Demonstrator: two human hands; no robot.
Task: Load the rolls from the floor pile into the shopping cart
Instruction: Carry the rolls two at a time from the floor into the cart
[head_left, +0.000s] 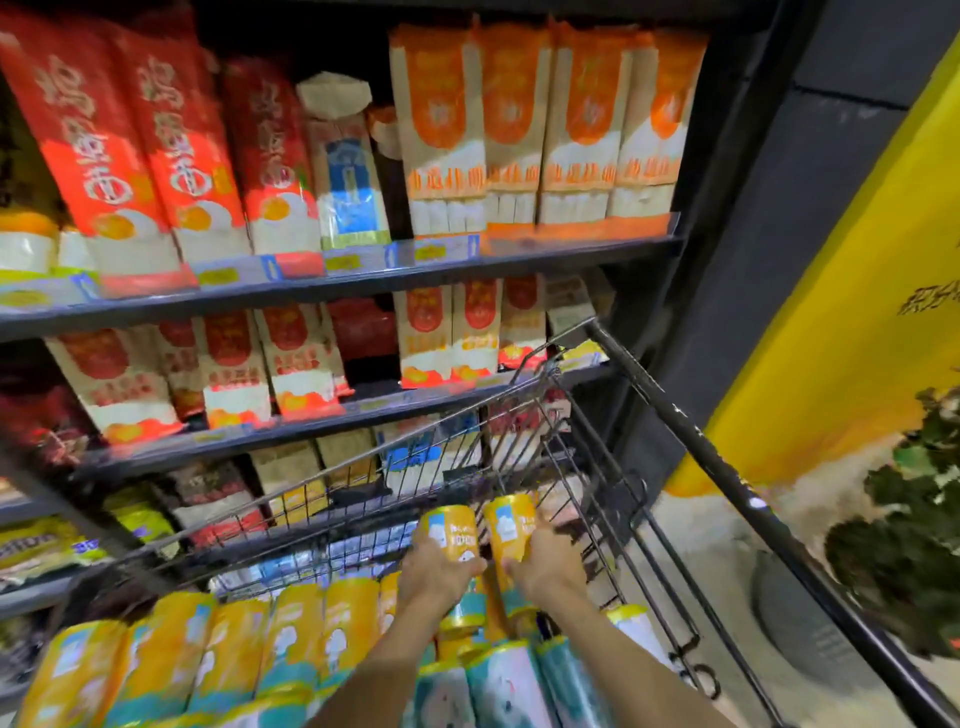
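left hand (436, 571): grasping left roll (451, 530), fingers wrapping round its lower half, at 6 o'clock in view
right hand (545, 566): grasping right roll (511, 525), sitting just beside the other at its 3 o'clock
both rolls: standing near upright, tilting slightly apart at the top, inside the shopping cart (613, 519) near its far wire wall
edges: wire wall closing in at 12 and 3 o'clock of the hands; black rail (701, 441) running diagonally from 1 to 5 o'clock
open room: gap showing at 9 o'clock of the hands, above the cart bottom
stacked rolls (234, 649): lying side by side in rows, filling the near end from 6 to 8 o'clock
in the way: shelf (337, 286) sitting close beyond the cart from 9 to 1 o'clock, carrying noodle packs (519, 130)
around: yellow panel (857, 312) at 3 o'clock, plant (909, 545) at 4 o'clock, pale floor (727, 571) under the rail
materials: rolls being glossy film-wrapped cylinders, yellow and teal; cart being thin dark wire grid
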